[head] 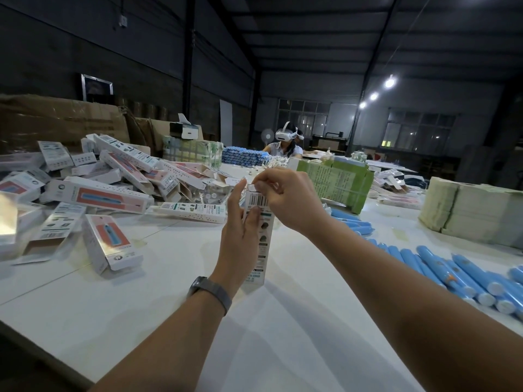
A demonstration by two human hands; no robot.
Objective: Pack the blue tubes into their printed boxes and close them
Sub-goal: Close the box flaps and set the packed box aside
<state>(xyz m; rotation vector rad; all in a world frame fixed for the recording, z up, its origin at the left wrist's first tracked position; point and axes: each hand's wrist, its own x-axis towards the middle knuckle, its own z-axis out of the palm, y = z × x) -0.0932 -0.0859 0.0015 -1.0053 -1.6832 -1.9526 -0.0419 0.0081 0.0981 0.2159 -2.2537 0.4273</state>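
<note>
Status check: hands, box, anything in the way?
Left hand holds upright box. Right hand pinches its top flap, not yet tucked. Blue tubes lie at right. Nothing blocking.

printed boxes (pixel 97 193) are noted as thin glossy card, silvered inside. blue tubes (pixel 464 275) appear smooth plastic with a slight sheen. the desk (pixel 158 295) is surfaced in smooth matt white. brown cartons (pixel 56 117) are matt corrugated card.
</note>
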